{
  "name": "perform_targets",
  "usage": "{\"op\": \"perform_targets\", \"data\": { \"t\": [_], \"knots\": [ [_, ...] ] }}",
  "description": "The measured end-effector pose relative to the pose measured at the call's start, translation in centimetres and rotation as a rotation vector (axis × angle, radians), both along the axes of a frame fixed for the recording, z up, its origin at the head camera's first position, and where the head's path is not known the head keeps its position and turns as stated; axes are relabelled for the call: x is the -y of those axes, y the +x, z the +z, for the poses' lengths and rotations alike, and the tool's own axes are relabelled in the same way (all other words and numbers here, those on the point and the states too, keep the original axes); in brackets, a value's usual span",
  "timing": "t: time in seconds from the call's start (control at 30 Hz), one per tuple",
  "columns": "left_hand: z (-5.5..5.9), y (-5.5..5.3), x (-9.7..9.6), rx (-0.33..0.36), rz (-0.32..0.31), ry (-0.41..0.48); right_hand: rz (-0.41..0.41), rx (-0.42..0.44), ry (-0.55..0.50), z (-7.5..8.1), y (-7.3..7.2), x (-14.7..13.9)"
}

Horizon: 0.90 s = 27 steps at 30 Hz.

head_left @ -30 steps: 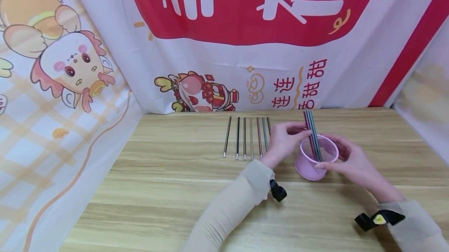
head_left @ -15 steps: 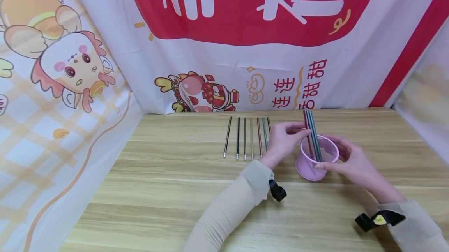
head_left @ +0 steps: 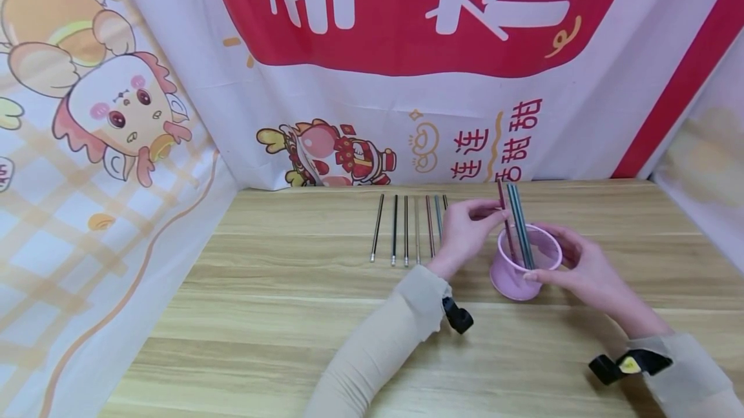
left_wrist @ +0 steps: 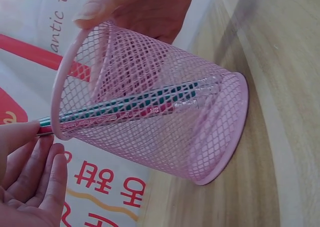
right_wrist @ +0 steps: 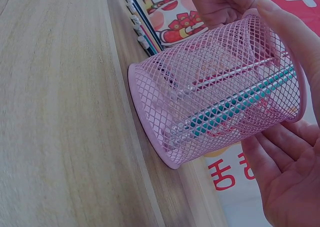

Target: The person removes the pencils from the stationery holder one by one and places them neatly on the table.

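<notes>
Red pencil (head_left: 508, 232) further left, partly hidden

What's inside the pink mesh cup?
One red pencil, pinched by the left hand, and two teal pencils, eraser ends down. In the head view, the mesh cup covers their lower ends; the wrist views show them through mesh, but whether they touch bottom is unclear.

Left hand (head_left: 467, 232) — raised, fingertip pinch | right hand (head_left: 588, 269) — curved, wide grip
</notes>
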State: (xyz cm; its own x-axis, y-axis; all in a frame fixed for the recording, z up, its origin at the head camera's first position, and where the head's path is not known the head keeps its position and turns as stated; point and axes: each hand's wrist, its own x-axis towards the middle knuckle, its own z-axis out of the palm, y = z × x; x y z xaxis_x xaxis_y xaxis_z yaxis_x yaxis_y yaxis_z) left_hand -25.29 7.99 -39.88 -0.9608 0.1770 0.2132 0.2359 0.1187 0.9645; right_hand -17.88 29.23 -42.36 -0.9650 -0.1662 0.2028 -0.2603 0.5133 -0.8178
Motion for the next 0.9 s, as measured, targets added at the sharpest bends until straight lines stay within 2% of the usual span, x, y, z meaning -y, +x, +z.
{"op": "perform_targets", "data": {
  "t": [0.2,0.53,0.9],
  "knots": [
    [0.3,0.0,0.5,-0.030,-0.003,0.038,-0.006,0.004,0.009,-0.1,0.1,0.0],
    [1.2,-0.3,0.6,0.032,-0.022,0.242,0.000,-0.003,-0.005,0.1,0.1,0.1],
    [1.9,-0.4,0.9,0.017,-0.013,0.342,-0.011,0.004,0.005,-0.1,0.0,0.0]
  ]
}}
